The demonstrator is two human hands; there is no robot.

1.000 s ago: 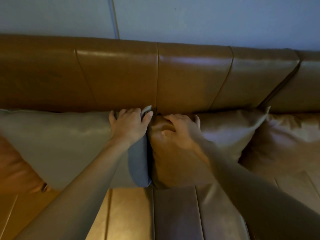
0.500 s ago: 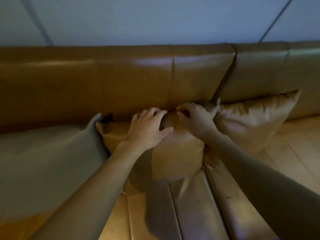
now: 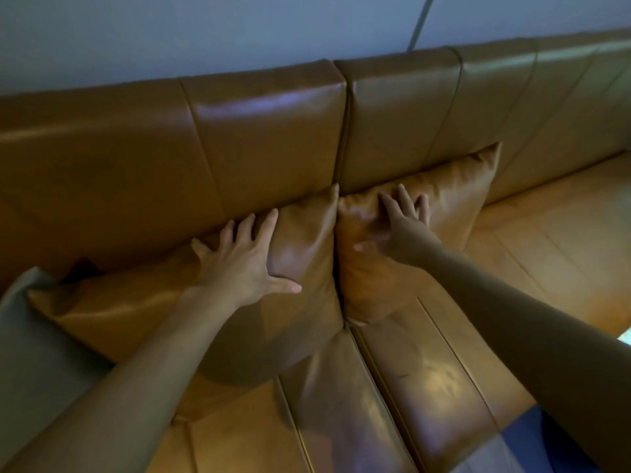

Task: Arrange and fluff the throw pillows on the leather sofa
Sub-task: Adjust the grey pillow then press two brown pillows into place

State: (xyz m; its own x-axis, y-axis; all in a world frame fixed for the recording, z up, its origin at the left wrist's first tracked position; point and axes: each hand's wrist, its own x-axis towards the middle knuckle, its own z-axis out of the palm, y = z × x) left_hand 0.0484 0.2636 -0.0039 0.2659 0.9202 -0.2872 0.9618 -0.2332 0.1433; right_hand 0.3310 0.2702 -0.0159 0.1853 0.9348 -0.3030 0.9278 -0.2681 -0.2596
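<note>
Two tan leather throw pillows lean side by side against the backrest of the brown leather sofa. My left hand lies flat with fingers spread on the left tan pillow, near its upper right part. My right hand rests with fingers apart on the right tan pillow, pressing its face; the hand is slightly blurred. A grey pillow sits at the far left, partly cut off by the frame and overlapped by the left tan pillow's corner.
The sofa seat cushions stretch across the foreground and off to the right. A pale wall rises behind the backrest. A strip of blue floor shows at the lower right beyond the seat edge.
The view has swung right. Both hands went from curled over one pillow's top edge to lying flat, one on each tan pillow, and the pillows now stand side by side.
</note>
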